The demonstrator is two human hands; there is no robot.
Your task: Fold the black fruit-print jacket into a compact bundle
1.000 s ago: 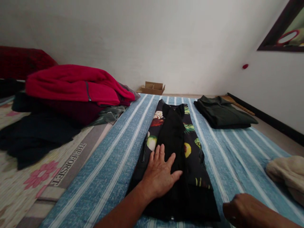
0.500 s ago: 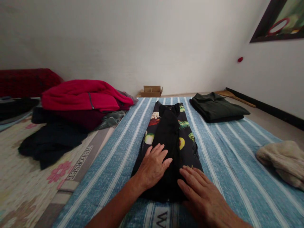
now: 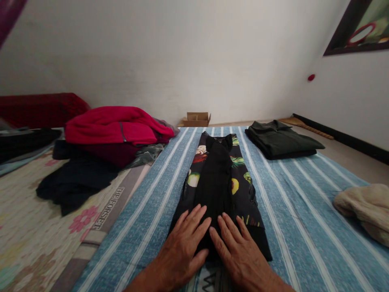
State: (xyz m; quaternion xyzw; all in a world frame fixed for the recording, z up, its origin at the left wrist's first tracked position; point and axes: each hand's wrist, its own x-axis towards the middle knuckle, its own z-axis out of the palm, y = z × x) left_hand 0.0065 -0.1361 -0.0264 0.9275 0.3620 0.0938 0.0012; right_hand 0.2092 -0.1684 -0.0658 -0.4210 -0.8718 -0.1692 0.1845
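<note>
A black garment with fruit and leaf prints (image 3: pixel 240 178), its sides and sleeves folded in to a long narrow strip, lies flat on the striped blue sheet. Its collar points away from me. My left hand (image 3: pixel 185 243) rests on the near left part of the garment, fingers stretched out. Beside it, my right hand (image 3: pixel 235 247) lies flat on the near middle part, fingers also extended. Both hands are open and grip nothing. They cover part of the garment's near edge.
To the left, a pink fleece jacket (image 3: pixel 112 123) tops a heap with a dark garment (image 3: pixel 79 178). A folded dark green shirt (image 3: pixel 282 140) sits at the far right. Nearer on the right is a beige fuzzy cloth (image 3: pixel 364 207). A cardboard box (image 3: pixel 197 119) stands by the wall.
My left hand has drawn back toward me along the garment. My right hand has shifted left, closer to the left hand. The view has turned slightly.
</note>
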